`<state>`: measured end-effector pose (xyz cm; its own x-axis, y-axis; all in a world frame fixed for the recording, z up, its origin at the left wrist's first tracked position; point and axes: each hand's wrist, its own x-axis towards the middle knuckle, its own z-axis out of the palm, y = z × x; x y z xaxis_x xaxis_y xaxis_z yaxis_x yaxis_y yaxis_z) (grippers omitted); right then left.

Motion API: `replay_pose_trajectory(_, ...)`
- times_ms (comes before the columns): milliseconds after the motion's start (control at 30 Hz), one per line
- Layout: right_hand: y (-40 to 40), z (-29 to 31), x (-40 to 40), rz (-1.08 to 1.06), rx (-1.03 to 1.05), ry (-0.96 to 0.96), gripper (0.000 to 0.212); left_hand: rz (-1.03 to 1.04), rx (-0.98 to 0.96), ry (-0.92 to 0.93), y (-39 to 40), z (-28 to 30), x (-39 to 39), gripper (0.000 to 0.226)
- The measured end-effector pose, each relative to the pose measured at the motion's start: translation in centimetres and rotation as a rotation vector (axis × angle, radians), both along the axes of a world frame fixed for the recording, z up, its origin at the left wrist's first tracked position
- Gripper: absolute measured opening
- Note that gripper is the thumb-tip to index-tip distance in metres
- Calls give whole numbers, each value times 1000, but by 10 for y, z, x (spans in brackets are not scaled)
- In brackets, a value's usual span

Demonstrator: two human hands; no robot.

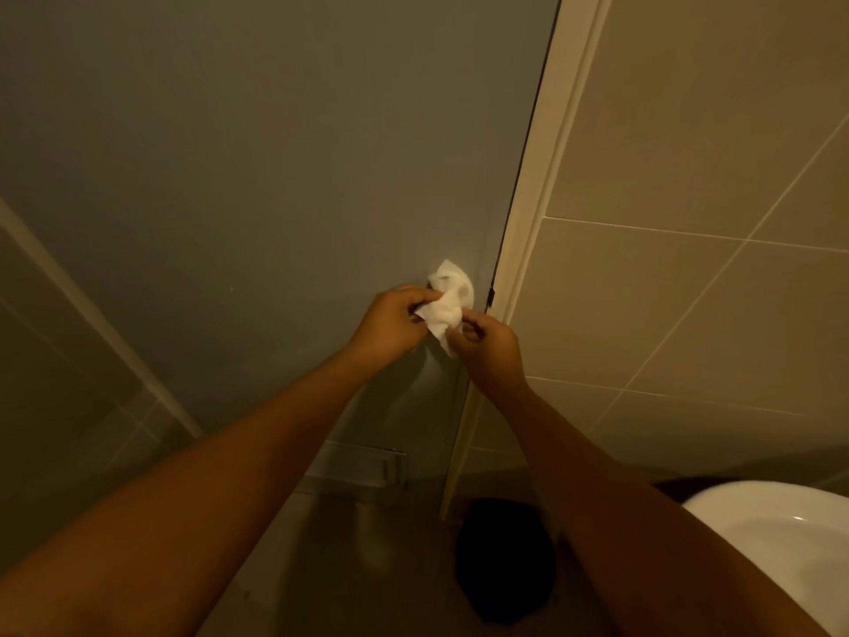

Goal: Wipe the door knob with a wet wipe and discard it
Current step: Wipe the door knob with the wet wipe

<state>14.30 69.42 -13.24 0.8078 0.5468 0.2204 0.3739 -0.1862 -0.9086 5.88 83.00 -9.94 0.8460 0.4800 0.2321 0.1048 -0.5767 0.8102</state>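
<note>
A white wet wipe (446, 302) is bunched against the grey door (257, 177), right where the knob sits near the door's right edge. The wipe and my fingers cover the knob, so I cannot see it. My left hand (393, 321) pinches the wipe's left side. My right hand (489, 343) grips its lower right corner. Both arms reach forward from the bottom of the view.
A pale door frame (535, 213) runs up the right of the door, with beige tiled wall (689, 278) beyond. A white basin (790, 535) fills the lower right. A dark round bin (503, 563) stands on the floor below the knob. A vent (363, 466) sits low in the door.
</note>
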Motion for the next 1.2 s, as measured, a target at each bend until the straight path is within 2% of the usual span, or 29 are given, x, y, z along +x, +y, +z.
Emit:
replay_pose_trajectory(33, 1, 1, 0, -5, -20, -22, 24, -8, 3, 21, 0, 1, 1, 42)
replay_pose_trajectory(167, 4, 17, 6, 44, -166, -387, 40, 21, -40, 157, -1, -5, 1, 38)
replay_pose_trajectory(233, 6, 25, 11, 132, -228, -478, 43, 39, -187, 183, -1, -8, 0, 36)
replay_pose_trajectory(300, 7, 27, 12, 144, -265, -501, 45, 64, -348, 125, -4, -9, -1, 36)
replay_pose_trajectory(400, 3, 18, 6, 29, -209, -376, 42, 111, -379, 35, -8, -13, -3, 40)
replay_pose_trajectory(533, 0, 5, -2, -48, -181, -215, 27, 159, -264, 19, -10, -12, -7, 40)
replay_pose_trajectory(633, -5, 2, -1, -95, -177, -92, 24, 225, -265, -14, -14, -15, -10, 29)
replay_pose_trajectory(767, -16, 3, -6, -73, -201, -123, 20, 252, -354, -38, -21, -17, -16, 20)
replay_pose_trajectory(900, -35, 3, -18, -25, -281, -45, 15, 167, -268, 68, -27, -20, -29, 19)
replay_pose_trajectory(967, -47, 1, -23, -33, -287, 3, 9, 80, -261, 104, -33, -20, -35, 28)
replay_pose_trajectory(1067, -64, 1, -36, -130, -250, 25, 5, -57, -207, 139, -45, -20, -42, 38)
replay_pose_trajectory(1200, -80, 3, -55, -293, -201, 155, 11, -116, -80, 176, -58, -22, -52, 25)
